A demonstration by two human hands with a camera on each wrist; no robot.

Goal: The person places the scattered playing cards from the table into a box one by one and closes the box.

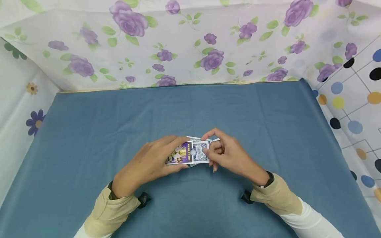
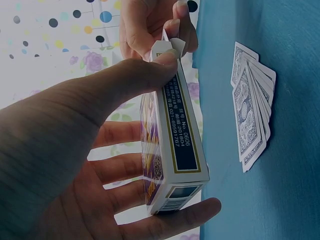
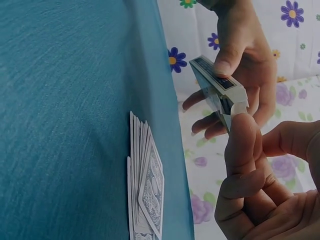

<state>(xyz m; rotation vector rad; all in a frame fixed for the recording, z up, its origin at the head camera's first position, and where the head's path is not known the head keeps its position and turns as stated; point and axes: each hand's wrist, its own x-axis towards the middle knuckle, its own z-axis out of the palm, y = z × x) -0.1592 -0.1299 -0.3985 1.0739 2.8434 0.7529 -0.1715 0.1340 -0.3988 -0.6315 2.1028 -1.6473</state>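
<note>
A playing-card box (image 1: 181,152), purple with a gold trophy print, is in my left hand (image 1: 151,158). My left thumb presses its dark printed narrow side in the left wrist view; the fingers stretch around the far side. At the box's open end, my right hand (image 1: 230,155) has its fingers curled, pinching a white flap (image 3: 239,108) in the right wrist view. On the cloth below lies a loosely fanned pile of blue-backed playing cards (image 2: 252,110), partly covered by box and hands in the head view. The inside of the box is mostly hidden.
A blue cloth (image 1: 119,115) covers the table. A purple-flowered sheet (image 1: 184,43) hangs along the back edge. Side sheets stand left and right, the right sheet (image 1: 354,125) dotted with colours. A dark device (image 1: 145,200) sits at the left wrist, another (image 1: 247,197) at the right.
</note>
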